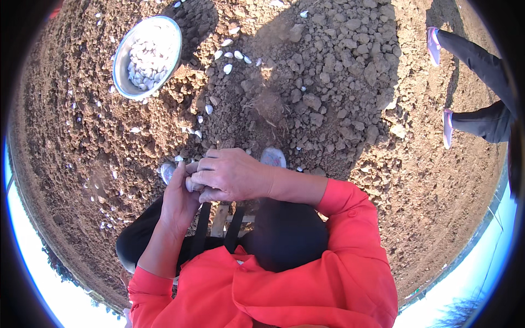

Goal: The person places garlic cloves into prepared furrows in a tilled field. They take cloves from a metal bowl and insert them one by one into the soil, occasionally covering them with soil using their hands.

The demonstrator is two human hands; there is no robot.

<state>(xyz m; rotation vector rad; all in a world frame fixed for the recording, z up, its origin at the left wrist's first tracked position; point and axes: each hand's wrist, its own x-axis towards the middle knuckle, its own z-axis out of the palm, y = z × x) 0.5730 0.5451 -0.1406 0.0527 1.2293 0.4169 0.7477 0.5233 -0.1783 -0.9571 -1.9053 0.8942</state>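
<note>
My left hand and my right hand meet in front of my knees. A pale piece of garlic shows between them, with the fingers of both hands closed about it. My right hand lies over it and hides most of its shape. Beyond my hands, several loose garlic cloves are scattered on the soil. A metal bowl stands at the upper left and holds many garlic cloves. Straight ahead, a dry clump of roots rests on the clods.
Loose, cloddy soil spreads all round. My shoes are just past my hands, and a slatted wooden seat shows between my legs. At the right, another person's legs in dark trousers stand on the soil. More cloves dot the left side.
</note>
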